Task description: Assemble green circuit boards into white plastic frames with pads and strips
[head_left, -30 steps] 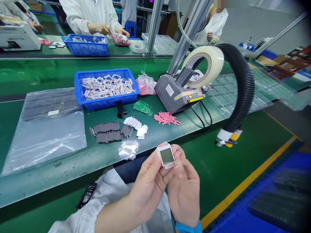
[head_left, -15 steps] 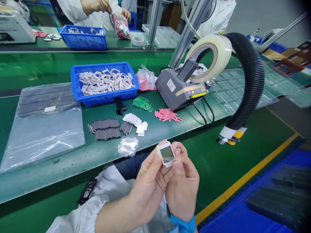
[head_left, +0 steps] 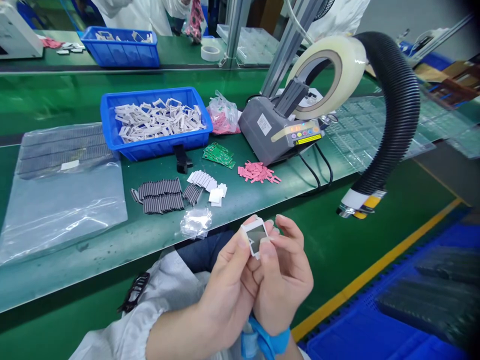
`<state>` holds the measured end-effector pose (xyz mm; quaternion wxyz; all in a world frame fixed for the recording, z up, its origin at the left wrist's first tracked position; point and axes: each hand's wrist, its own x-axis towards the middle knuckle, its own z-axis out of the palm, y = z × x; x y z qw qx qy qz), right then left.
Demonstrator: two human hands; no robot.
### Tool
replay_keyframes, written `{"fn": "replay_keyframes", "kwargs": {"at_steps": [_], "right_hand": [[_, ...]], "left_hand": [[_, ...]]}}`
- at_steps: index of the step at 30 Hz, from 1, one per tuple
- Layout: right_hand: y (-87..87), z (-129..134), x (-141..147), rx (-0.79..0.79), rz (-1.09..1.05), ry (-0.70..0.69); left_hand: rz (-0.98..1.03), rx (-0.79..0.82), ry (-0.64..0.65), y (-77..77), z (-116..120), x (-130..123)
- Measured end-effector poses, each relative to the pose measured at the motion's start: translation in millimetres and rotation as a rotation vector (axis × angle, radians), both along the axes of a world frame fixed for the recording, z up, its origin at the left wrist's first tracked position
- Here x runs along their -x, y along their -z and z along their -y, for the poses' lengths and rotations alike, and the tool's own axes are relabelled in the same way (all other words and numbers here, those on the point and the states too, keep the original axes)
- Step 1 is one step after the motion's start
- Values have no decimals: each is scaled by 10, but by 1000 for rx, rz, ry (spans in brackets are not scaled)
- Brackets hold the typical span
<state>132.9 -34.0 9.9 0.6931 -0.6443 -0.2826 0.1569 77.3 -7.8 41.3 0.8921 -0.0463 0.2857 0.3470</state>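
A small white frame with a dark grey screen [head_left: 257,236] is held up just off the table's front edge. My left hand [head_left: 228,280] grips its left side between thumb and fingers. My right hand [head_left: 283,275] is closed on its right side, the thumb pressing near the lower right corner. Nearest on the table lie clear film pieces [head_left: 196,223], with white squares [head_left: 216,195] and stacked dark strips [head_left: 161,196] behind them. Pink pieces [head_left: 258,171] and green circuit boards [head_left: 218,155] lie farther back.
A blue bin [head_left: 157,142] holds white frames. Beside it stand a pink-filled bag [head_left: 222,115] and a grey tape dispenser [head_left: 266,130]. A black hose [head_left: 401,100] arches down at right. Plastic sheeting [head_left: 67,200] covers the left. A person in white stands across the table.
My right thumb has moved up onto the screen's lower right part, and the right fingers have shifted and spread slightly. The view has shifted a little; the far person's bag has moved.
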Motion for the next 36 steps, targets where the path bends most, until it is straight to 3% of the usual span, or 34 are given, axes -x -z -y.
{"fn": "replay_keyframes", "kwargs": {"at_steps": [4, 6, 12, 18, 22, 25, 30, 33, 36], "right_hand": [[-33, -17, 13, -48, 26, 74], [-50, -5, -17, -78, 66, 45], [-142, 74, -255, 139, 219, -322], [-257, 56, -458, 176, 276, -463], [-273, 39, -556, 158, 346, -607], [-267, 52, -588, 123, 526, -698], [-259, 55, -589, 41, 917, -653], [-218, 40, -578, 8, 1168, -548], [-106, 20, -505, -25, 1287, -559]], "left_hand": [[-42, 16, 24, 15, 20, 2], [-57, 7, 35, 31, 39, 12], [-88, -119, 101, 99, 62, 63], [-219, -527, 238, 170, 4, 153], [-420, -664, 306, 216, -33, 285], [-508, -745, 292, 280, -19, 399], [-481, -623, 129, 420, -12, 482], [-346, -451, 183, 461, -44, 492], [-264, -352, 226, 442, -81, 507]]}}
